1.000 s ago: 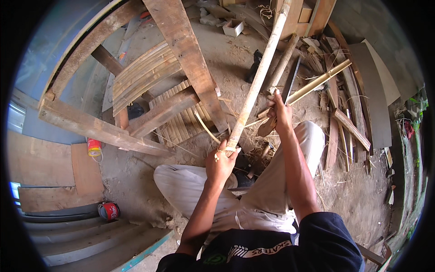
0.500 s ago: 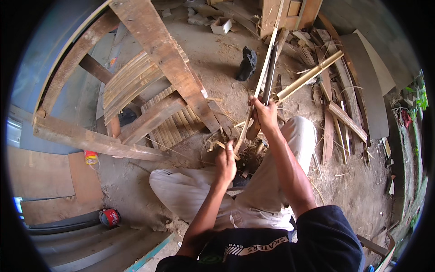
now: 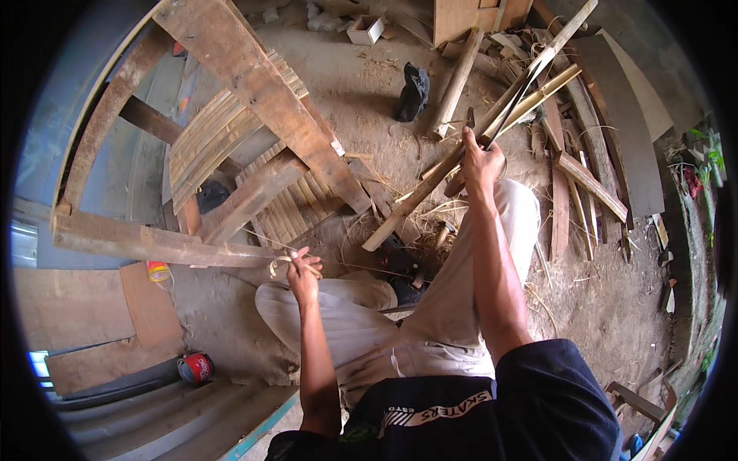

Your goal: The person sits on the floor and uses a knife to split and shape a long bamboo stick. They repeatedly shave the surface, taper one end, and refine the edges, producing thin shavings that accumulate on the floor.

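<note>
My right hand (image 3: 483, 165) is closed around a long knife with a dark, narrow blade (image 3: 511, 107), which slants up and right. Against the same hand lies a long split bamboo strip (image 3: 396, 223), its near end pointing down-left over the shavings between my legs. I cannot tell how many fingers grip the bamboo. Above my bent left knee, my left hand (image 3: 304, 278) has its fingers curled around a thin, pale bamboo shaving (image 3: 278, 266), which loops out beside the fingertips.
A large wooden frame (image 3: 261, 92) with slats stands at left. Bamboo and plank scraps (image 3: 573, 184) pile up at right. A bamboo pole (image 3: 460, 84), black bundle (image 3: 413, 92) and small box (image 3: 365, 31) lie ahead. A red can (image 3: 195, 367) stands at lower left.
My left hand has moved left, away from the bamboo's near end, with a thin shaving. My right hand has shifted right and farther away; the knife and bamboo now slant more to the right.
</note>
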`<state>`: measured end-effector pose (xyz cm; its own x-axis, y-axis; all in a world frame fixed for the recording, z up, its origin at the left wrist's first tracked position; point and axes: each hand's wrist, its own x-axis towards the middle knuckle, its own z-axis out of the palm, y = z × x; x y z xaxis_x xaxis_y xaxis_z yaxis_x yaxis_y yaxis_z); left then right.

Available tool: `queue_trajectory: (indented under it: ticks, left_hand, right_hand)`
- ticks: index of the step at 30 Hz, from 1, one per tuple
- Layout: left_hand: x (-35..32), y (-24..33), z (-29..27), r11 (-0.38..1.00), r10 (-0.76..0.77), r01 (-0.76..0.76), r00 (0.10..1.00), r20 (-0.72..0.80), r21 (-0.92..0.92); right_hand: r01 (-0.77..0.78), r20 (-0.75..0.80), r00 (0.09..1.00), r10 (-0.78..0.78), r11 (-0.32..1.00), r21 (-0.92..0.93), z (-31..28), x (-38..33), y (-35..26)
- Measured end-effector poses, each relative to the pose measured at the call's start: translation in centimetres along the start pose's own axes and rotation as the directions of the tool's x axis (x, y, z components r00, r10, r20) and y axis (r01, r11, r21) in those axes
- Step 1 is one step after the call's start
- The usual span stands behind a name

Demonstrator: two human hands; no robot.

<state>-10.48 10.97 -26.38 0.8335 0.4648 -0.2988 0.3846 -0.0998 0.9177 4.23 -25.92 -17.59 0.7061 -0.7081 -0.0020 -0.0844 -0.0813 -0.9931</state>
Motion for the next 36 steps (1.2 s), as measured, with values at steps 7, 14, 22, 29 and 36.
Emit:
queue_trajectory:
  ticks: [7, 14, 22, 29, 36]
  left_hand:
    - [-1.9, 5.0, 0.5, 0.707, -0.096, -0.109, 0.964, 0.248, 0.699]
    - [-2.8, 11.4, 12.5, 0.855, 0.507, -0.515, 0.803, 0.312, -0.064]
    - [-2.8, 15.8, 14.4, 0.789, 0.593, -0.604, 0.701, 0.396, -0.112]
    - [-3.8, 16.8, 10.8, 0.900, 0.394, -0.435, 0.778, 0.489, -0.033]
    - [-5.5, 15.2, 6.2, 0.921, 0.159, 0.203, 0.587, 0.794, -0.334]
  right_hand:
    - [0.248, 0.084, 0.966, -0.246, 0.969, -0.010, 0.3, -1.6, 0.0]
    - [0.241, 0.353, 0.906, -0.232, 0.970, 0.018, 3.0, -10.9, -0.6]
    - [0.140, 0.504, 0.840, -0.200, 0.978, 0.155, 1.3, -13.5, -2.2]
    - [0.422, 0.511, 0.752, -0.416, 0.900, 0.112, -2.9, -14.0, -4.0]
    - [0.097, 0.382, 0.907, -0.177, 0.971, 0.220, -1.2, -10.4, -6.6]
